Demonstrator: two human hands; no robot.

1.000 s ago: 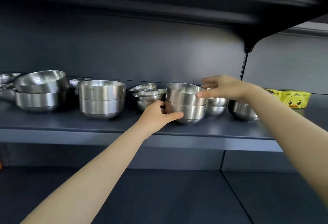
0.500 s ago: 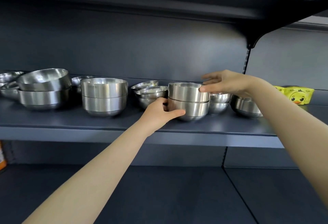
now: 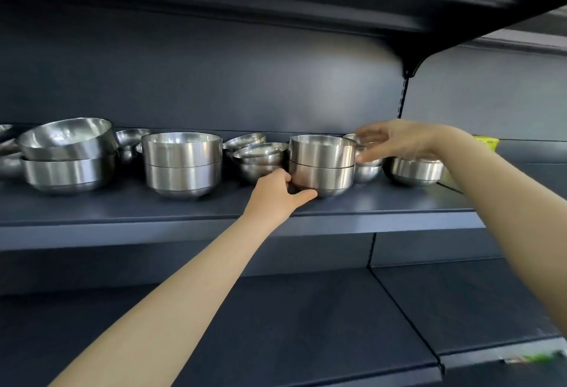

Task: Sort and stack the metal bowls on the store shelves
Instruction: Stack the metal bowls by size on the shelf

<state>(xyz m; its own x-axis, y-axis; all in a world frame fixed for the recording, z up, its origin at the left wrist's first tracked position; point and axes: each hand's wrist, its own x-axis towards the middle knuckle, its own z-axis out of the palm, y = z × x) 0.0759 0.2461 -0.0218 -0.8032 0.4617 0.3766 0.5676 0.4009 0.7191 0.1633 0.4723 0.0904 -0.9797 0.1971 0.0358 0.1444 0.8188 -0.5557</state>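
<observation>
Left hand (image 3: 276, 193): curled round the lower bowl (image 3: 322, 178) — likely steadying it for stacking.
Right hand (image 3: 395, 141): fingers spread, blurred, beside the upper bowl (image 3: 322, 150).

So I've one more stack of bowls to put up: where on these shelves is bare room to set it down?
Bare: the lower shelf; the front strip of the bowl shelf; right of the rightmost bowl, towards the yellow packet. Crowded: the small bowls wedged between the middle stack and the two-bowl stack the left hand grips.
</observation>
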